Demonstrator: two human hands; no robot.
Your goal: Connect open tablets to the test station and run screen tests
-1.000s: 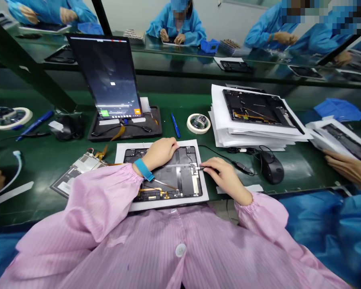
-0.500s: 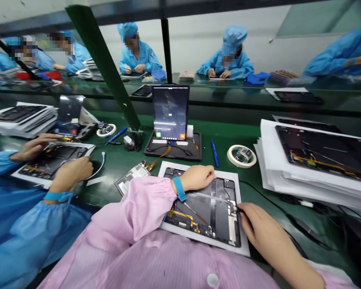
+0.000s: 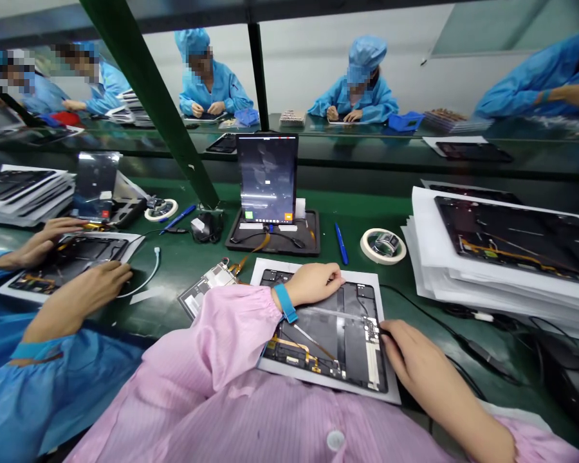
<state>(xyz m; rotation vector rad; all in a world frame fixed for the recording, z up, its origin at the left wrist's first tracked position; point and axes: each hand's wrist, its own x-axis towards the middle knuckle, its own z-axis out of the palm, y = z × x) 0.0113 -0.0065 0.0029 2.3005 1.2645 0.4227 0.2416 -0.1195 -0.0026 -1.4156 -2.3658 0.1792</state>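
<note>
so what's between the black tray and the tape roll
A blue pen lies between the black tray and the tape roll, touching neither; the head view shows it.

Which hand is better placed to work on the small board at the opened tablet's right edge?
Right. The right hand has its fingertips at the small board on the opened tablet; the left hand lies across the tablet's top-left, probably steadying it.

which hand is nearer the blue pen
Left. The left hand rests on the open tablet's far end, close to the blue pen; the right hand is at the tablet's right edge, farther off.
</note>
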